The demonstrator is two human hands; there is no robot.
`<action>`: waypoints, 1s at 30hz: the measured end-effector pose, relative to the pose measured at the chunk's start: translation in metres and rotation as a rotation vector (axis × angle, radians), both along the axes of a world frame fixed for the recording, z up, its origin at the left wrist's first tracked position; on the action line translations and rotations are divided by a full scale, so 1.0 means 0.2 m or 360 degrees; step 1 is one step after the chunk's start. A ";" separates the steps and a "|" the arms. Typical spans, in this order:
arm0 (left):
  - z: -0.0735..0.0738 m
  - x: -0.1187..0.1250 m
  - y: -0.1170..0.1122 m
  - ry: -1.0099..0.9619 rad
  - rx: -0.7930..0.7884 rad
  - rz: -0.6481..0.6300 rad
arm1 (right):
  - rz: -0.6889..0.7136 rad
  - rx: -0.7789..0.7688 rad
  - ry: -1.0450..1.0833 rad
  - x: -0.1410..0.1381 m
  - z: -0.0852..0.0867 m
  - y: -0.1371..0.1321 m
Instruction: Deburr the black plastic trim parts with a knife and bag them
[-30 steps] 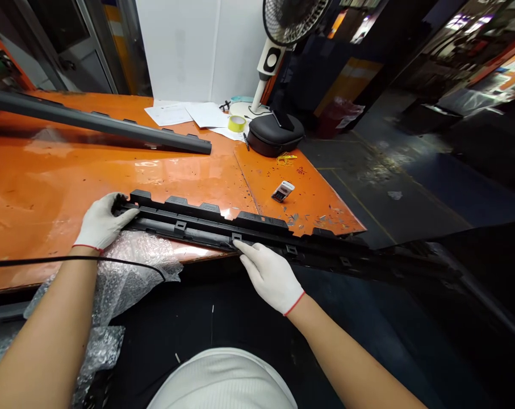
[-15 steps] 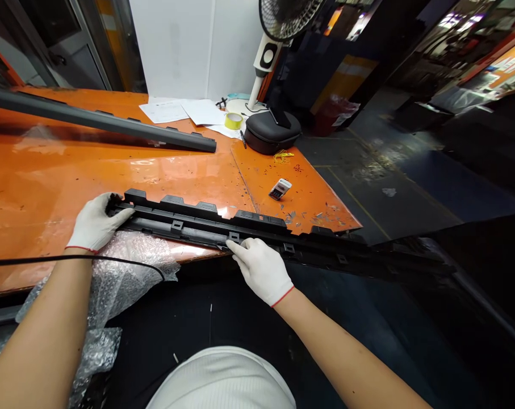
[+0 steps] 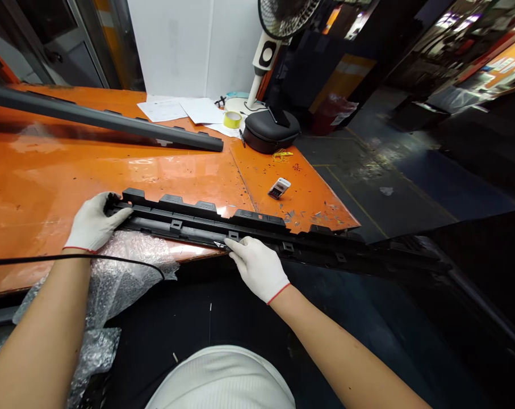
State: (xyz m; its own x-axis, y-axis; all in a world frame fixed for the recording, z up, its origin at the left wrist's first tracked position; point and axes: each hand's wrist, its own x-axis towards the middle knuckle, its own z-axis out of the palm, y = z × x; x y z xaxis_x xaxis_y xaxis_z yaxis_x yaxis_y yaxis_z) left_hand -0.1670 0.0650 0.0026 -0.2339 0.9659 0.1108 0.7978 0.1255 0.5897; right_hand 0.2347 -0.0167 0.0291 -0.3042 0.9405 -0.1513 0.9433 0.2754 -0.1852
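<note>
A long black plastic trim strip (image 3: 206, 220) with raised tabs and square clips lies along the near table edge, its right part reaching out beyond the table. My left hand (image 3: 91, 221), in a white glove, grips its left end between thumb and fingers. Lower down the strip, my gloved right hand (image 3: 259, 267) is closed around a small knife, whose pointed blade (image 3: 219, 245) sticks out to the left past the fingertips. That blade is at the strip's near edge, just below a square clip. The knife's handle is hidden in the hand.
On the orange table (image 3: 189, 176) lie a second, grey strip (image 3: 125, 124), papers (image 3: 163, 110), yellow tape (image 3: 232, 119), a black case (image 3: 269, 132) and a small white-and-black pack (image 3: 279, 188). A fan (image 3: 263, 57) stands behind. Bubble wrap (image 3: 129, 272) and a black cable (image 3: 70, 258) are near my left arm.
The blade by my right fingers has turned and now shows bright. My right hand has shifted very slightly left. The grey strip at the back has slid a little to the right.
</note>
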 end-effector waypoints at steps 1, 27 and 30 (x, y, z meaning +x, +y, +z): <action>0.00 0.00 0.00 -0.0008 0.0006 0.0005 | -0.0008 -0.0015 0.0009 0.00 0.00 0.00; 0.07 0.00 0.01 -0.0250 0.0003 0.0094 | -0.0513 -0.0525 0.1426 -0.06 -0.02 -0.06; 0.01 0.00 0.01 -0.0464 0.0103 0.0100 | -0.0537 -0.0970 0.1573 -0.20 -0.02 -0.04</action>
State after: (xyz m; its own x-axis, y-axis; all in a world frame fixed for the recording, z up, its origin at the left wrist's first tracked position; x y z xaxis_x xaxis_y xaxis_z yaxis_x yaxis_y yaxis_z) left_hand -0.1669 0.0673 0.0048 -0.3239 0.9417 0.0912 0.5854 0.1237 0.8013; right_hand 0.1940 -0.0248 0.0251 -0.2919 0.8501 -0.4382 0.3286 -0.3412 -0.8807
